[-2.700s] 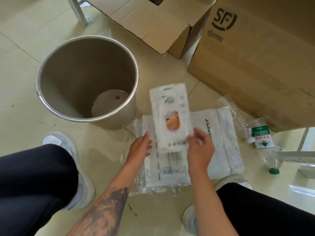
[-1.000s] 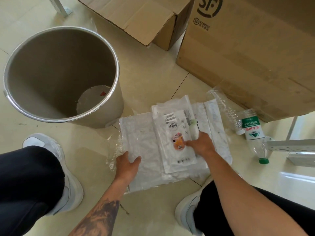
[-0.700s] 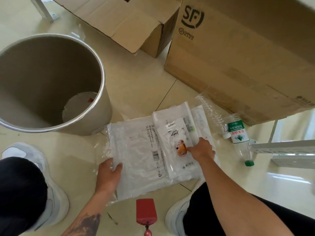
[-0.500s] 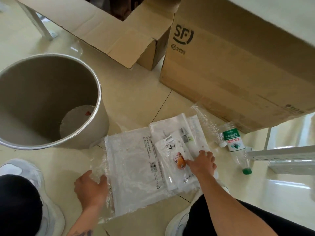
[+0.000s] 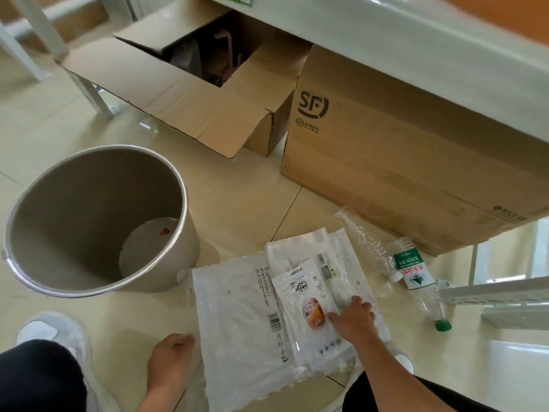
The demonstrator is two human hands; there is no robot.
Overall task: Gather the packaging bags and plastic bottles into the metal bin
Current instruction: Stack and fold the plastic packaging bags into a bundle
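Left hand shifted off bags; fingertips hidden, grip unclear.

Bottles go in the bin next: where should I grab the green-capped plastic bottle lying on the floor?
Probably grip the green-labelled plastic bottle around its labelled middle, coming from above with the right hand. It lies flat, cap toward you, and its lower body looks crumpled and thin.

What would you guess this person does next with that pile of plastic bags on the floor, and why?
Probably slide the left hand under the stack's near-left edge and lift the packaging bags together. The right hand presses flat on the small pouch topping the stack, the left sits at its edge, and the metal bin stands open alongside.
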